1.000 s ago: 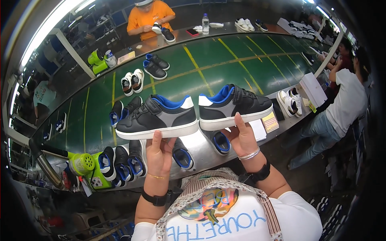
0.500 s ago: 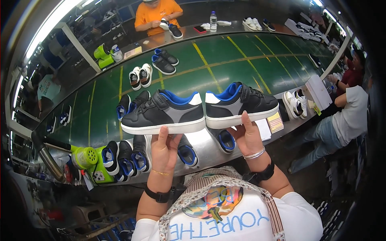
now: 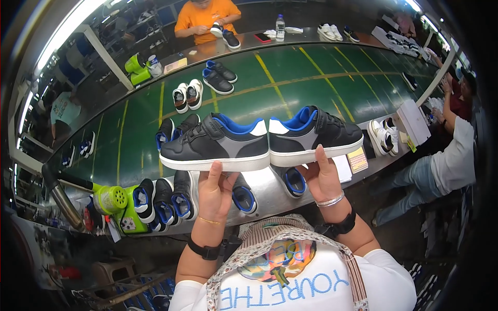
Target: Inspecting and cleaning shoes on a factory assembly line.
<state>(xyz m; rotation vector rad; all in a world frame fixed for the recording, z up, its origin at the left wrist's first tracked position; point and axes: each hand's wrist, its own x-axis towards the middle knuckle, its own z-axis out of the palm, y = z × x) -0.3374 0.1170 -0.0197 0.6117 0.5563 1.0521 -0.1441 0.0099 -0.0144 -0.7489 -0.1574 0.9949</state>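
Two black sneakers with blue lining and white soles are held up side by side over the near edge of a long green conveyor belt (image 3: 290,88), heel to heel, so their long axes form one nearly level line running left to right. The left sneaker (image 3: 215,145) points its toe to the left; the right sneaker (image 3: 314,136) points its toe to the right and tips slightly upward at that end. Each shoe sits directly above the hand that carries it. The left hand (image 3: 213,194) is underneath its shoe, fingers reaching up against the sole near the heel end, closed enough to support it. The right hand (image 3: 322,179) does the same under the other shoe, fingers pressed flat along the white sole (the thumbs are hidden, so how tightly either hand pinches cannot be told). The heels meet in the middle, touching or very nearly so. Below the held pair, on the metal ledge at the belt's near edge, more black-and-blue sneakers (image 3: 166,199) stand in a row beside a bright green tool (image 3: 111,199). Across the belt, a person in an orange shirt (image 3: 207,15) handles another shoe.
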